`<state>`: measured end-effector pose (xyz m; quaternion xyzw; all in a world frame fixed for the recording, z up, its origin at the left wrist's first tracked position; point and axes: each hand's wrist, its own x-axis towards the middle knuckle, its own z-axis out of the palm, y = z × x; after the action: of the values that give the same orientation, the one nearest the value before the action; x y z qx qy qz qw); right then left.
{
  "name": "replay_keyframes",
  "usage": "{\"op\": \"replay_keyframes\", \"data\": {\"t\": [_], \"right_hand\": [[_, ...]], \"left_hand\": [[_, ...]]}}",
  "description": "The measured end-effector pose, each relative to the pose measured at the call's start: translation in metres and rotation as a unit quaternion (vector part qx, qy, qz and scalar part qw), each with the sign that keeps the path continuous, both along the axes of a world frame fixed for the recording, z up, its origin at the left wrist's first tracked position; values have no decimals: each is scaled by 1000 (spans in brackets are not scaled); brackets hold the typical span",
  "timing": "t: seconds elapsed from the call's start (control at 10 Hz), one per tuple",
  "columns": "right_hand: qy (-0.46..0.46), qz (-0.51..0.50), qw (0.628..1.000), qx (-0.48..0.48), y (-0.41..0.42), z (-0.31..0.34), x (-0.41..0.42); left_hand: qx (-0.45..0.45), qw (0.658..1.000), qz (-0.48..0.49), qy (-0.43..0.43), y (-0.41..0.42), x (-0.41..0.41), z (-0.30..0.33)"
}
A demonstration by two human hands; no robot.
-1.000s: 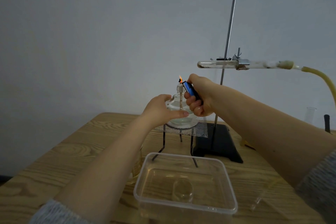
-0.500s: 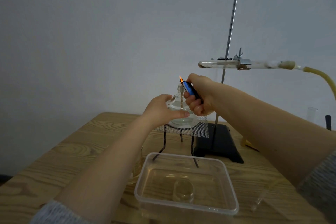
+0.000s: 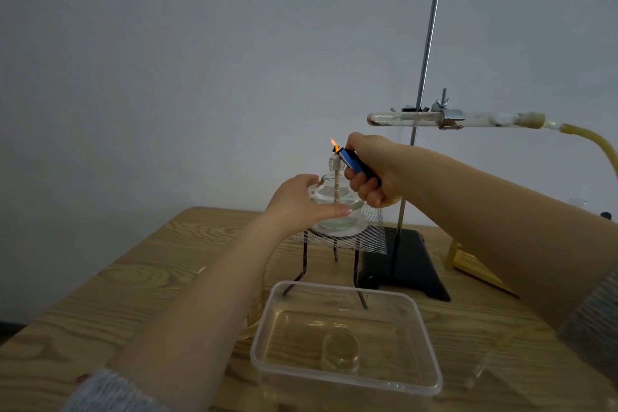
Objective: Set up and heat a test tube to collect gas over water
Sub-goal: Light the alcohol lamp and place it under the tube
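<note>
On the wood table [image 3: 100, 284], my left hand [image 3: 301, 204] cups the glass lamp [image 3: 337, 207] and my right hand [image 3: 374, 174] squeezes a lit blue lighter [image 3: 351, 162] at its wick [image 3: 335, 160].

**Dim, flat light from my head camera**

The room is dim and grey. The flame [image 3: 333, 143] glows orange just above frame centre. The wall darkens toward the corners. My forearms bulge and soften at the lower edges.
</note>
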<state>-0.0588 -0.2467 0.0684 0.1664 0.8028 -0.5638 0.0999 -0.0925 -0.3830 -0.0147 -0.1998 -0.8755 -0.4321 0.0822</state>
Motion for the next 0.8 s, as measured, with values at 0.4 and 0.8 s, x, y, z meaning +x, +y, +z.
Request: {"op": "replay_keyframes", "data": {"t": [0.4,0.8], "right_hand": [[-2,1,1000,-2,3,1,-1],[-4,3,1000,-16,2,-1,-1]], "left_hand": [[-5,1000,2,1,1,0,0],[-2,1000,-2,1,0,0,0]]}}
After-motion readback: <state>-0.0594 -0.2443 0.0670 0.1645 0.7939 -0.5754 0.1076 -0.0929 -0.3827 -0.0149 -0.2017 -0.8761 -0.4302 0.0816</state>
